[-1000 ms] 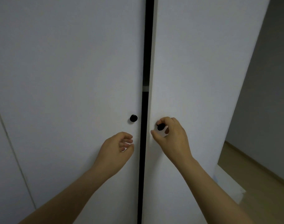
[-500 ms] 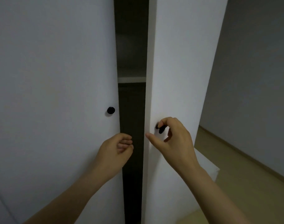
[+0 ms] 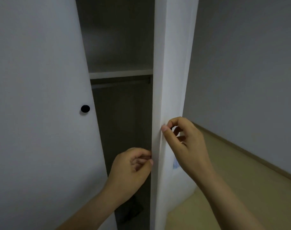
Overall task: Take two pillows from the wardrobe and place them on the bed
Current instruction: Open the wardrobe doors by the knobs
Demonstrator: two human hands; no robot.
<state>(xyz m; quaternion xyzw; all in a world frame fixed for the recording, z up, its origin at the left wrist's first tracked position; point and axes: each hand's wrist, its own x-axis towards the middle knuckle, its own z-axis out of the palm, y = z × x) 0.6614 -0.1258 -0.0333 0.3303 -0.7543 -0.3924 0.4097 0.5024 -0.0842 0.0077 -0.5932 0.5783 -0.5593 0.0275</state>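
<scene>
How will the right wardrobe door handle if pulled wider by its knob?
The right door looks a flat, stiff panel: likely swings as one piece, no flex. The right hand holds it with only a fingertip pinch at the knob, so probably light to swing. Small knob: grip may slip.

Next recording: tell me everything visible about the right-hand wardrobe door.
The right-hand wardrobe door is a plain, flat white panel with a matte finish. It stands open, turned towards the camera and seen almost edge-on, beside the dark wardrobe interior. The right hand pinches what looks like a small dark knob on its front face, mostly hidden by the fingers. The left hand has curled fingers meeting its inner edge lower down; whether they grip is unclear.
</scene>
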